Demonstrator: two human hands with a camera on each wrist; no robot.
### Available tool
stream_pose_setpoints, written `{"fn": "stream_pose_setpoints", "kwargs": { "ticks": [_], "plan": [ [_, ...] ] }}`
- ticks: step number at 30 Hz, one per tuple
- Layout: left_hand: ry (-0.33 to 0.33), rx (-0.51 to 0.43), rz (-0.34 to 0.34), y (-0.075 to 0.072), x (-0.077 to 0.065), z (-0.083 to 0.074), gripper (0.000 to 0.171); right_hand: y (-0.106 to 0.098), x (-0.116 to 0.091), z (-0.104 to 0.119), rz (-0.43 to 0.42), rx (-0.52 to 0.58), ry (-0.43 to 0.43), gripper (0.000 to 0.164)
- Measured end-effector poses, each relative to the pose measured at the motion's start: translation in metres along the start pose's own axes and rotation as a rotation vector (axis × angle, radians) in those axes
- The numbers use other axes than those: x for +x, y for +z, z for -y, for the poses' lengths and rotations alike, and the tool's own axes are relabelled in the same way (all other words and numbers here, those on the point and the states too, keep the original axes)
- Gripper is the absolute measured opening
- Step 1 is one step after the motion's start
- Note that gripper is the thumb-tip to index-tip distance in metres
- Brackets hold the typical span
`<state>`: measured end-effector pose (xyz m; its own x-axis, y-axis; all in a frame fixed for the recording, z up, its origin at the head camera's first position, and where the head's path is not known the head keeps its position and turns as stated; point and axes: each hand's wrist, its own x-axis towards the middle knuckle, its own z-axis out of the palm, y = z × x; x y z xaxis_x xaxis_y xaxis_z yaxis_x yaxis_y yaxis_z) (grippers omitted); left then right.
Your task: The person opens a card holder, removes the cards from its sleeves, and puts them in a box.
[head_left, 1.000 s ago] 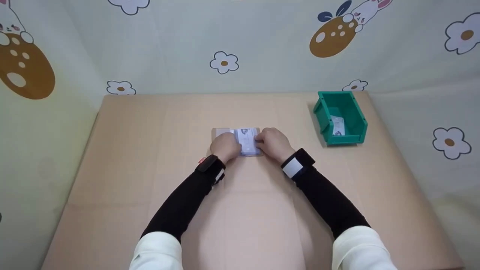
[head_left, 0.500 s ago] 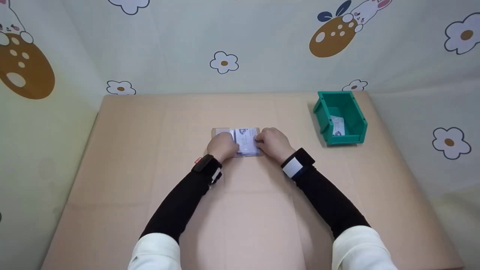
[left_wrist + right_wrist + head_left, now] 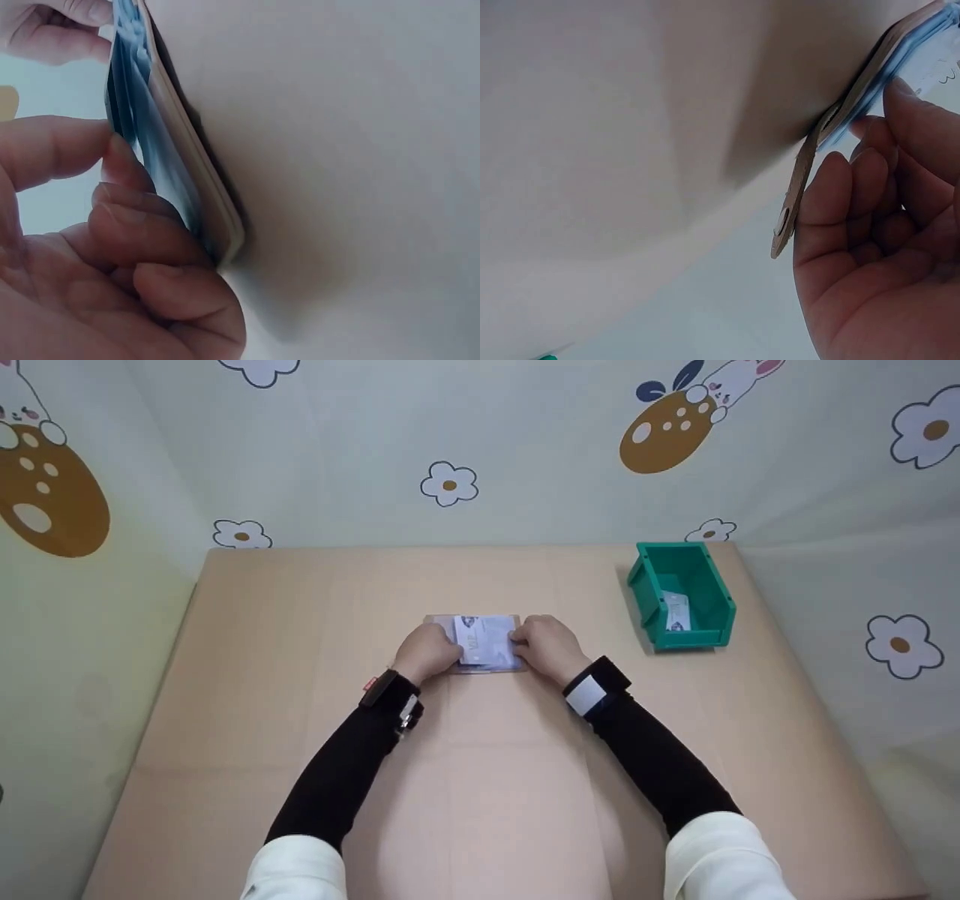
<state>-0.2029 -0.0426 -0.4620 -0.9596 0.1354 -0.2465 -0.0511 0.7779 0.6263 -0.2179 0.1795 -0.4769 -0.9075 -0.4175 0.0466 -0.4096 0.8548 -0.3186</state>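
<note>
A brown card holder [image 3: 439,621] with clear sleeves lies opened out near the middle of the table. A white card [image 3: 470,641] with a dark emblem and "VIP" lettering sticks out leftward over its sleeves. My left hand [image 3: 426,652] pinches the left edge of this card between thumb and index finger, its other fingers curled against the cover in the left wrist view. My right hand [image 3: 551,649] grips the holder's right edge. In the right wrist view the thumb lies over the sleeves, and a strap [image 3: 793,199] with a snap button hangs off beside the fingers.
A green bin [image 3: 694,637] stands at the back right of the table, with a white printed card [image 3: 676,611] inside it. The cardboard-covered table [image 3: 285,622] meets a patterned cloth backdrop [image 3: 360,472] at its back edge.
My left hand has moved left, and the white card has slid left with it across the card holder. The right hand and the holder stay in place.
</note>
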Motion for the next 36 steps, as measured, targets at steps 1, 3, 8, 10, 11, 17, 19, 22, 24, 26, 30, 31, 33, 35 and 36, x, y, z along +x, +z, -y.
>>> {"fn": "stream_pose_setpoints", "kwargs": {
  "ticks": [1, 3, 8, 10, 11, 17, 19, 22, 24, 26, 30, 31, 33, 35, 36],
  "plan": [
    [0.003, -0.007, 0.0, -0.001, -0.001, 0.001, 0.027, 0.0, 0.0, 0.0, -0.001, 0.0, 0.0, 0.022],
    [0.007, -0.015, -0.002, -0.004, -0.002, 0.002, 0.028, 0.0, 0.0, 0.0, -0.002, -0.001, 0.001, 0.022],
    [0.01, -0.027, -0.006, -0.008, -0.004, 0.005, 0.023, 0.001, 0.0, 0.0, -0.001, 0.002, 0.006, 0.022],
    [0.012, -0.029, -0.007, -0.01, -0.005, 0.005, 0.021, 0.001, 0.0, 0.0, 0.001, 0.006, 0.007, 0.022],
    [0.013, -0.033, -0.005, -0.011, -0.005, 0.005, 0.02, 0.001, 0.0, 0.0, 0.003, 0.006, 0.007, 0.022],
    [0.026, -0.092, -0.003, -0.02, -0.007, 0.005, 0.026, 0.002, 0.0, -0.001, -0.006, 0.001, -0.011, 0.021],
    [0.031, -0.122, -0.007, -0.024, -0.008, 0.004, 0.029, 0.002, 0.0, -0.001, -0.012, 0.001, -0.019, 0.021],
    [0.034, -0.159, -0.016, -0.03, -0.01, 0.001, 0.029, 0.002, 0.0, -0.001, -0.026, 0.008, -0.032, 0.021],
    [0.033, -0.176, -0.02, -0.034, -0.012, -0.002, 0.027, 0.002, -0.001, -0.001, -0.035, 0.014, -0.04, 0.021],
    [0.035, -0.188, -0.023, -0.037, -0.014, -0.004, 0.026, 0.001, -0.001, -0.001, -0.042, 0.021, -0.042, 0.021],
    [0.036, -0.215, -0.02, -0.042, -0.018, -0.007, 0.024, 0.002, -0.002, -0.002, -0.043, 0.024, -0.031, 0.019],
    [0.038, -0.22, -0.018, -0.043, -0.019, -0.008, 0.024, 0.002, -0.002, -0.002, -0.04, 0.024, -0.026, 0.019],
    [0.039, -0.227, -0.021, -0.044, -0.02, -0.008, 0.024, 0.003, -0.002, -0.002, -0.034, 0.021, -0.022, 0.019],
    [0.043, -0.233, -0.023, -0.045, -0.021, -0.009, 0.025, 0.003, -0.002, -0.002, -0.029, 0.02, -0.021, 0.02],
    [0.044, -0.235, -0.024, -0.046, -0.021, -0.009, 0.026, 0.003, -0.002, -0.003, -0.028, 0.018, -0.023, 0.02]
  ]
}}
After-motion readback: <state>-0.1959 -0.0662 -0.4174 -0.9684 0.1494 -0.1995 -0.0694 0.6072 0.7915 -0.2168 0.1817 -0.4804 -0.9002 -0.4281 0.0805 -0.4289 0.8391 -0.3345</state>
